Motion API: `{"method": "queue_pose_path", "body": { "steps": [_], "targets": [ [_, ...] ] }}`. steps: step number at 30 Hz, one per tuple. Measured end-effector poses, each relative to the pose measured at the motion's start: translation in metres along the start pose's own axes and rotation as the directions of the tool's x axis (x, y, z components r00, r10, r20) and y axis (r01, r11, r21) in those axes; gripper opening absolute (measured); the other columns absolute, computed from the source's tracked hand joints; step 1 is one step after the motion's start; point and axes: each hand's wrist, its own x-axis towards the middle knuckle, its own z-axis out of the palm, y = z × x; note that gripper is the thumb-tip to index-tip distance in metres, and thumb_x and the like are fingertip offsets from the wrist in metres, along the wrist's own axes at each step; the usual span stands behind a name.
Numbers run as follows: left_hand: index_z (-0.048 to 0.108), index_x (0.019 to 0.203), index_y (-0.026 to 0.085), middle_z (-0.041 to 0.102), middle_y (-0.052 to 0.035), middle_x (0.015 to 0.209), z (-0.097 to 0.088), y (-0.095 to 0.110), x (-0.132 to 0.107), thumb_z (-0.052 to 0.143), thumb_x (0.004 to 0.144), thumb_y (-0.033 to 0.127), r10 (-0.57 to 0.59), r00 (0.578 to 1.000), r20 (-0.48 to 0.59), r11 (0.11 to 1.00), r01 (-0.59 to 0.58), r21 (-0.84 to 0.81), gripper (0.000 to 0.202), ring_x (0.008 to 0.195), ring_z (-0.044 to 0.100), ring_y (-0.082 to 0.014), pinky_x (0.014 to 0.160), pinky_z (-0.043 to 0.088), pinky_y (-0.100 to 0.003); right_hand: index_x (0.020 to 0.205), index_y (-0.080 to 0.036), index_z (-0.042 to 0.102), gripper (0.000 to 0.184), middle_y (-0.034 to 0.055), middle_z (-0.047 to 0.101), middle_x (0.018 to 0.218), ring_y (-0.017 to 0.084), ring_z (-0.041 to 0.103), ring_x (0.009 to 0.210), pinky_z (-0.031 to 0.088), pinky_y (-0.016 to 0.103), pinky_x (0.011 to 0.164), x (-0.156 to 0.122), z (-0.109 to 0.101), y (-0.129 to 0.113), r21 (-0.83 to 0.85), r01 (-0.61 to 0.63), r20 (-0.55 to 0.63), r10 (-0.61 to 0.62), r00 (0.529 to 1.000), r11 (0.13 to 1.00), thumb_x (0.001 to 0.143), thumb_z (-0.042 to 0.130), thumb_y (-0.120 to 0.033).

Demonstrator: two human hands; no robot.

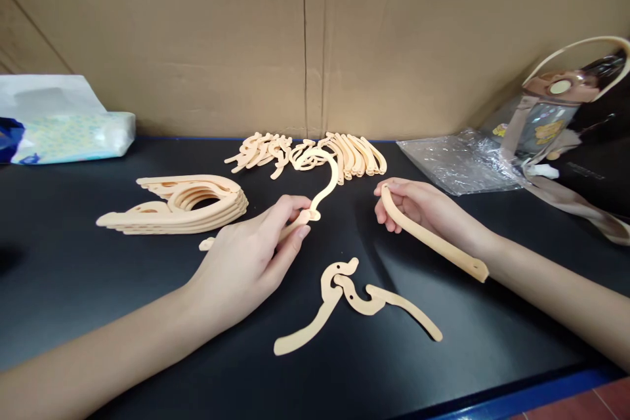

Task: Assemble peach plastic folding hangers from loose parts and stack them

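Note:
My left hand (241, 252) is closed, pinching between thumb and fingers a beige hanger piece whose curved hook (335, 177) sticks up past the fingertips. Part of that piece is hidden by the hand. A curved beige hanger arm (433, 240) with a hole near its end is held in my right hand (423, 200), slanting down toward the wrist. The two hands are apart. Between them, nearer to me, several loose hanger pieces (315, 325) lie on the black table (197, 367), some overlapping. A stack of folded beige hangers (207, 213) rests beyond my left hand.
At the back lie piles of small hanger pieces (263, 152) and curved arms (357, 156). A tissue pack (73, 138) stands at the left. Clear plastic wrap (443, 161), a handled bottle (546, 111) and a strap (575, 200) are at the right. Cardboard (221, 39) rises behind.

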Motion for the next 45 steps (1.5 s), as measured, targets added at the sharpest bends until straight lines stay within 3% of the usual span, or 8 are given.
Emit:
{"method": "queue_pose_path", "body": {
  "steps": [7,16,22,25,28,31,36,45],
  "targets": [
    [0.045,0.113,0.025,0.057,0.0075,0.070,-0.001,0.002,0.001,0.038,0.100,0.033,-0.009,0.999,0.043,1.000,0.009,-0.008,0.017,0.055,0.056,-0.0105,0.053,0.037,-0.022,0.096,-0.018,0.056,0.017,0.0003,0.064,0.058,0.010,0.056,0.044,0.046,0.017,0.044,-0.003,0.002,-0.003,0.076,-0.073,0.036,0.071,0.997,0.994,0.097,0.043,-0.028],
    [0.043,0.103,0.026,0.060,0.0068,0.071,0.002,-0.004,-0.001,0.037,0.100,0.033,-0.020,1.000,0.016,0.999,0.021,-0.045,0.009,0.053,0.056,-0.0109,0.049,0.035,-0.021,0.099,-0.020,0.053,0.019,-0.0116,0.036,0.044,0.005,0.023,0.033,0.028,0.016,0.033,-0.008,0.006,-0.005,-0.117,-0.073,0.060,0.081,0.995,0.990,0.101,0.038,-0.032],
    [0.042,0.101,0.026,0.056,0.0099,0.064,0.001,-0.003,0.000,0.036,0.102,0.036,-0.008,0.999,0.038,0.999,0.010,-0.053,0.011,0.048,0.051,-0.0088,0.048,0.035,-0.020,0.125,-0.021,0.053,0.031,-0.0103,0.034,0.054,0.008,0.032,0.046,0.027,0.019,0.043,-0.020,0.012,-0.001,-0.514,0.163,0.203,-0.066,0.977,0.842,0.098,0.048,-0.036],
    [0.043,0.102,0.026,0.059,0.0091,0.068,0.001,-0.003,0.000,0.036,0.102,0.037,0.017,0.998,0.056,0.998,-0.014,-0.059,0.013,0.052,0.055,-0.0095,0.050,0.035,-0.020,0.146,-0.020,0.039,0.048,-0.0091,0.037,0.059,0.010,0.038,0.052,0.032,0.022,0.050,-0.025,0.015,-0.001,-0.680,0.295,0.270,-0.145,0.952,0.671,0.099,0.045,-0.031],
    [0.046,0.104,0.025,0.060,0.0083,0.072,0.002,-0.003,0.000,0.036,0.103,0.037,0.045,0.997,0.056,0.997,-0.042,-0.062,0.015,0.055,0.057,-0.0098,0.051,0.036,-0.021,0.155,-0.013,0.019,0.059,-0.0058,0.055,0.070,0.011,0.049,0.060,0.040,0.025,0.061,-0.026,0.015,0.000,-0.690,0.379,0.333,-0.195,0.923,0.617,0.102,0.038,-0.029],
    [0.050,0.103,0.025,0.061,0.0076,0.072,0.001,-0.003,0.002,0.036,0.103,0.036,0.083,0.996,0.041,0.995,-0.080,-0.066,0.017,0.057,0.058,-0.0094,0.053,0.037,-0.021,0.155,-0.008,0.018,0.058,-0.0035,0.062,0.075,0.011,0.053,0.062,0.043,0.025,0.065,-0.026,0.015,0.002,-0.661,0.451,0.359,-0.276,0.892,0.599,0.102,0.036,-0.026],
    [0.054,0.103,0.023,0.063,0.0057,0.077,0.001,-0.002,0.003,0.035,0.104,0.034,0.122,0.992,0.028,0.990,-0.120,-0.069,0.021,0.063,0.061,-0.0098,0.057,0.039,-0.021,0.147,-0.010,0.039,0.047,-0.0034,0.062,0.070,0.011,0.056,0.058,0.044,0.023,0.062,-0.027,0.016,0.002,-0.692,0.459,0.334,-0.317,0.888,0.557,0.104,0.034,-0.028],
    [0.043,0.109,0.023,0.061,0.0093,0.065,0.004,-0.002,0.001,0.038,0.100,0.029,0.068,0.997,0.034,0.998,-0.068,-0.005,0.011,0.050,0.057,-0.0099,0.048,0.035,-0.020,0.133,-0.012,0.040,0.038,-0.0119,0.034,0.052,0.011,0.042,0.043,0.031,0.023,0.047,-0.030,0.022,0.000,-0.726,0.439,0.340,-0.279,0.898,0.529,0.100,0.044,-0.030]
  ]
}}
